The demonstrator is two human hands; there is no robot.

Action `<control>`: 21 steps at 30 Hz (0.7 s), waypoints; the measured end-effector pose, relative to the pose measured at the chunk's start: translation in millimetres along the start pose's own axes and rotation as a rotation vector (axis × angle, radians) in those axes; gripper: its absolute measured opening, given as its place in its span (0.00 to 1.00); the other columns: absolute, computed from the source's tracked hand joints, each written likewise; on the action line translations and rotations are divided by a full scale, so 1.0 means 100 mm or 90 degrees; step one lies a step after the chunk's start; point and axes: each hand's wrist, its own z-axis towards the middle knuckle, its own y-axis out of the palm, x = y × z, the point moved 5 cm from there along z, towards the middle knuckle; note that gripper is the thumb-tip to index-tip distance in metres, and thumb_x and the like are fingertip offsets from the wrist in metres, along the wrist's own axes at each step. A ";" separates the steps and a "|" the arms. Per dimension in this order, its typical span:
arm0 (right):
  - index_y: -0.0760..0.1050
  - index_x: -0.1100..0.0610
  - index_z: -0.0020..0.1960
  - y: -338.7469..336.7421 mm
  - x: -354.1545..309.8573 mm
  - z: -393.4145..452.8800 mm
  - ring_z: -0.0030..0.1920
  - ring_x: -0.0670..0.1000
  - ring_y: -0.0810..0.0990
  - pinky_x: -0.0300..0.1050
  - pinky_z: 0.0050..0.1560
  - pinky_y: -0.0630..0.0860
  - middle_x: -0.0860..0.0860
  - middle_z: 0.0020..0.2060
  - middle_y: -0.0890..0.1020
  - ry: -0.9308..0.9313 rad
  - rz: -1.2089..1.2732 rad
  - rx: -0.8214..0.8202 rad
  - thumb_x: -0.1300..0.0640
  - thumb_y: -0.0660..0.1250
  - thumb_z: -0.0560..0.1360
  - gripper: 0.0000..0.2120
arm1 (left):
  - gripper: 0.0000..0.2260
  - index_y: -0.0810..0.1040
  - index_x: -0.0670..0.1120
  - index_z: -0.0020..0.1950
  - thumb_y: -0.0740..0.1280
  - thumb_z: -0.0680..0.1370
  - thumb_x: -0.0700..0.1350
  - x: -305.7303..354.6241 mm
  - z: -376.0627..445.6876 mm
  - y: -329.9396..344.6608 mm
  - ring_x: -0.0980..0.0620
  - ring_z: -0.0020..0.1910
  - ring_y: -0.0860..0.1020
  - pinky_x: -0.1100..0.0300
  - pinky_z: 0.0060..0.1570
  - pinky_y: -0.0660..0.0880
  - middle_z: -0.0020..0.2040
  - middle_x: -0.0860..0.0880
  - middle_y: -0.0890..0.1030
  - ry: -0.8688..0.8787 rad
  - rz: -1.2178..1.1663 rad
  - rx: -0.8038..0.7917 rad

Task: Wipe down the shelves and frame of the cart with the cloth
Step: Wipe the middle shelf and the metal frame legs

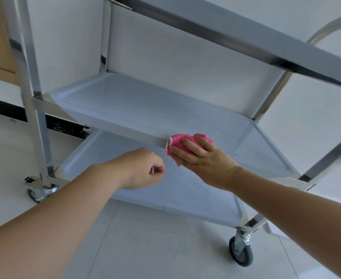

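A: Logging the head view first. Right hand (201, 156) lies on the pink cloth (185, 141), fingers bent over the bunched fabric and holding it against the front rim of the middle shelf (145, 105). Cloth sits right of centre along that rim; part of it hangs below the edge under the palm.

B: Noted. Left hand (143, 170)?

A: Loosely curled, thumb and fingertips near each other, nothing between them. It hangs in the air in front of the cart (246, 39), below the middle rim and over the bottom shelf (97, 158). Just beside the right hand, not touching it or the cloth.

B: Cart condition?

A: Steel, three tiers. Only the near edge rail of the top shelf (216, 31) shows, crossing the upper right. Middle and bottom shelves are shallow trays with raised rims. Small pale specks show on the bottom shelf near the right wrist; cannot tell what they are.

B: Frame and surroundings?

A: Left upright post (28, 81) runs from the top edge down to a caster (39, 192). A second caster (241, 251) stands at the near right corner. Curved push handle (330, 25) shows at far right. Pale tiled floor (155, 238), white wall (69, 37) behind, with a dark baseboard strip (4, 109) at left.
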 end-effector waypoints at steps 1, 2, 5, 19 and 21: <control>0.69 0.53 0.68 0.02 0.01 -0.07 0.68 0.58 0.66 0.59 0.66 0.66 0.49 0.71 0.67 0.005 -0.002 0.003 0.59 0.55 0.75 0.22 | 0.05 0.79 0.53 0.44 0.64 0.73 0.49 0.03 0.02 0.03 0.61 0.36 0.76 0.61 0.42 0.76 0.38 0.57 0.80 0.006 0.002 -0.006; 0.68 0.53 0.69 0.03 0.02 -0.14 0.69 0.58 0.66 0.59 0.67 0.66 0.49 0.71 0.67 0.010 -0.005 0.006 0.59 0.55 0.75 0.22 | 0.05 0.79 0.53 0.44 0.64 0.73 0.49 0.05 0.05 0.06 0.61 0.36 0.76 0.61 0.42 0.76 0.39 0.57 0.80 0.013 0.006 -0.011; 0.67 0.53 0.69 0.09 0.06 -0.39 0.69 0.58 0.62 0.60 0.69 0.63 0.48 0.72 0.66 0.026 -0.014 0.009 0.60 0.56 0.76 0.22 | 0.05 0.79 0.54 0.44 0.64 0.74 0.49 0.15 0.14 0.15 0.60 0.37 0.76 0.62 0.43 0.76 0.39 0.57 0.80 0.034 0.017 -0.025; 0.64 0.51 0.72 0.34 0.23 -1.55 0.70 0.56 0.62 0.61 0.70 0.60 0.47 0.72 0.62 0.069 -0.045 -0.007 0.62 0.54 0.79 0.22 | 0.04 0.78 0.54 0.45 0.64 0.74 0.49 0.83 0.64 0.59 0.63 0.36 0.74 0.68 0.37 0.70 0.36 0.61 0.76 0.163 0.014 -0.054; 0.63 0.51 0.72 0.36 0.27 -1.80 0.69 0.56 0.62 0.61 0.71 0.58 0.47 0.72 0.62 0.072 -0.053 -0.031 0.63 0.52 0.79 0.22 | 0.04 0.78 0.54 0.44 0.63 0.74 0.49 0.95 0.71 0.68 0.61 0.37 0.75 0.66 0.39 0.70 0.36 0.61 0.76 0.185 0.014 -0.064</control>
